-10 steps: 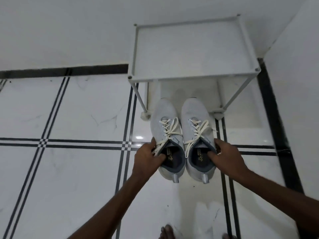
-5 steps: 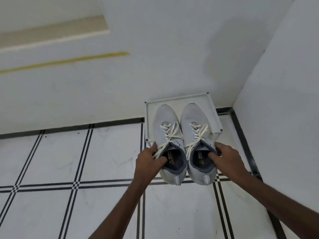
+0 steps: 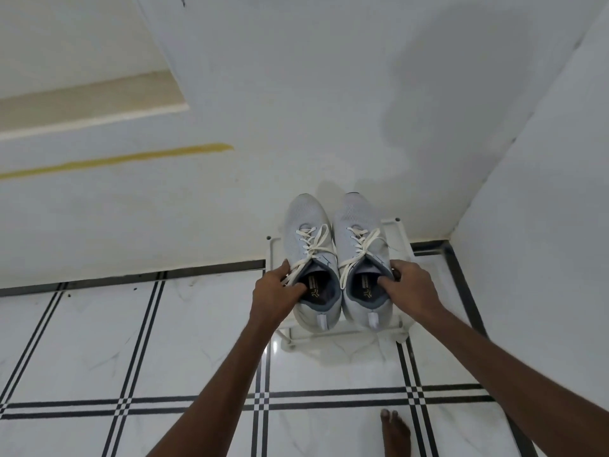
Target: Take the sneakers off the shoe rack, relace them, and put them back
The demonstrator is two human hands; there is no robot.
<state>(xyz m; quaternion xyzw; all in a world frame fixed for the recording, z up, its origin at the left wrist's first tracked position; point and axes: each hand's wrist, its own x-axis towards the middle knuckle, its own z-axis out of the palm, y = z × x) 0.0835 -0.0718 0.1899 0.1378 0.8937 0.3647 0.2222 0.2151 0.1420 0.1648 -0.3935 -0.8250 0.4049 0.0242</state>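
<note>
Two light grey sneakers with cream laces are held side by side, toes pointing away from me, above the white shoe rack (image 3: 400,232) in the room's corner. My left hand (image 3: 275,291) grips the collar of the left sneaker (image 3: 308,222), thumb inside the opening. On the right sneaker (image 3: 357,219), my right hand (image 3: 407,288) holds the collar the same way. Both shoes are laced and their loose lace ends hang toward the openings. The sneakers hide most of the rack's top shelf.
White walls meet in a corner behind and to the right of the rack. The floor is white tile with black double lines (image 3: 263,400). My bare foot (image 3: 393,433) stands on the floor at the lower right.
The sneakers have risen from the floor in front of the rack up to the level of its top shelf, still in both hands. My view has pulled back and tilted upward.
</note>
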